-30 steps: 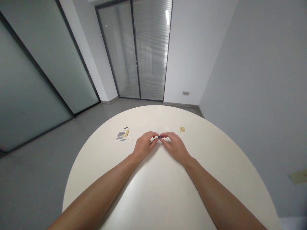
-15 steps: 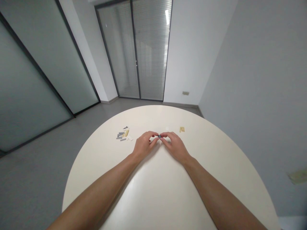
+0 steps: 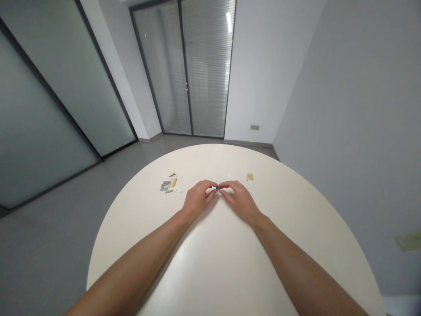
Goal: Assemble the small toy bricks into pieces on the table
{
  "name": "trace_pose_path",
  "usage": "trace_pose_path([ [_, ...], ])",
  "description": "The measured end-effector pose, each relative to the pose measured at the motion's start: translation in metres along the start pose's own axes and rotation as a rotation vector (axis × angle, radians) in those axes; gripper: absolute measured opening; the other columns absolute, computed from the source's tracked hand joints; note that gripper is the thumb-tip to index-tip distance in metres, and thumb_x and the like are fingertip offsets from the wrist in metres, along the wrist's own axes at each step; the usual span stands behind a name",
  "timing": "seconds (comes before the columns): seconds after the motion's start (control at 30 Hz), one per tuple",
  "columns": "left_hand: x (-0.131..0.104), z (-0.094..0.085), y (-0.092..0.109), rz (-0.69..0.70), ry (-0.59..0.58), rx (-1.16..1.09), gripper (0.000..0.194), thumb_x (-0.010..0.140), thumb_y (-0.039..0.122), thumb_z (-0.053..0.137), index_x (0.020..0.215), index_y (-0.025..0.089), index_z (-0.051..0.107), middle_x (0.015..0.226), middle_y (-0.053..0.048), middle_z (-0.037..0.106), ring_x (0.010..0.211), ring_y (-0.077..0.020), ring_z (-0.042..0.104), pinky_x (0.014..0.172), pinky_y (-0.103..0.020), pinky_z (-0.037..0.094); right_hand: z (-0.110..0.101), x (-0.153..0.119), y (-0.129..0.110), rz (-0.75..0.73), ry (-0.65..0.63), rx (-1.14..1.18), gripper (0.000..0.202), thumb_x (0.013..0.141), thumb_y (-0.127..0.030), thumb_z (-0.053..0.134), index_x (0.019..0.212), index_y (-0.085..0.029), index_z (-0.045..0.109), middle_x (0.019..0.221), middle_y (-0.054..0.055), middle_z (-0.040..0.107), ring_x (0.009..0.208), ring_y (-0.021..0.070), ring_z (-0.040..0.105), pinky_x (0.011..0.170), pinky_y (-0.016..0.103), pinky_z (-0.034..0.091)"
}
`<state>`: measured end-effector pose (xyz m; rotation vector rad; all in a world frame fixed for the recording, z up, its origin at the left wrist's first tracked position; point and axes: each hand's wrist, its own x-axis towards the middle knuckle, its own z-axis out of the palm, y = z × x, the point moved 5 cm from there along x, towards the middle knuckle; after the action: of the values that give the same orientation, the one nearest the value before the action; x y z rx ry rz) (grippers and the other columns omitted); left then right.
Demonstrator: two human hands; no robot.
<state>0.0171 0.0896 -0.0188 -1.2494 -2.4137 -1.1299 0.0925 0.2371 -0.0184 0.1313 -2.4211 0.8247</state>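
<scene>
As my left hand (image 3: 197, 196) and right hand (image 3: 240, 199) pinch the small dark piece (image 3: 218, 188) between fingertips, it lies at two o'clock from the left, ten from the right, neither nearer; long axis unclear.

Straight ahead, you have a broad lane over the surface (image 3: 213, 160), running from your fingertips to the far edge, though a faint pale spot (image 3: 229, 176) lies in it, too small to make out. On your left, the mixed pieces (image 3: 169, 184) block the way; on your right, just the tan pieces (image 3: 250, 177). Your left hand (image 3: 199, 195) and right hand (image 3: 239, 199) meet at a small dark piece (image 3: 218, 188), closing the wedge between your forearms.
</scene>
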Motion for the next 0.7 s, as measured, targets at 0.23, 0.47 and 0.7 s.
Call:
trace_pose_path([
  [0.23,0.002,-0.004,-0.011,-0.09,-0.006,0.181,0.019,0.091,0.023,0.059,0.107,0.027,0.069,0.108,-0.002,0.073,0.106,-0.0227,0.063,0.086,-0.034,0.054,0.004,-0.003,0.005,0.047,-0.038,-0.069,0.018,0.092,-0.028,0.061,0.109,-0.025,0.066,0.11,0.006,0.072,0.107,0.0241,0.062,0.095,0.043,0.048],
  [0.47,0.008,-0.01,-0.016,-0.055,0.026,0.267,0.019,0.09,0.019,0.059,0.104,0.025,0.071,0.103,-0.005,0.074,0.103,-0.0245,0.062,0.089,-0.037,0.052,0.011,-0.004,0.003,-0.011,-0.126,-0.134,0.02,0.095,-0.029,0.058,0.109,-0.022,0.07,0.117,0.009,0.07,0.113,0.0247,0.06,0.1,0.045,0.047],
  [0.7,0.02,-0.008,-0.034,-0.11,0.033,0.38,0.022,0.089,0.022,0.058,0.101,0.028,0.075,0.098,-0.004,0.076,0.101,-0.0249,0.064,0.084,-0.035,0.053,0.013,-0.006,0.004,-0.004,-0.131,-0.152,0.02,0.095,-0.03,0.058,0.106,-0.024,0.073,0.117,0.008,0.07,0.113,0.0247,0.061,0.101,0.046,0.047],
])
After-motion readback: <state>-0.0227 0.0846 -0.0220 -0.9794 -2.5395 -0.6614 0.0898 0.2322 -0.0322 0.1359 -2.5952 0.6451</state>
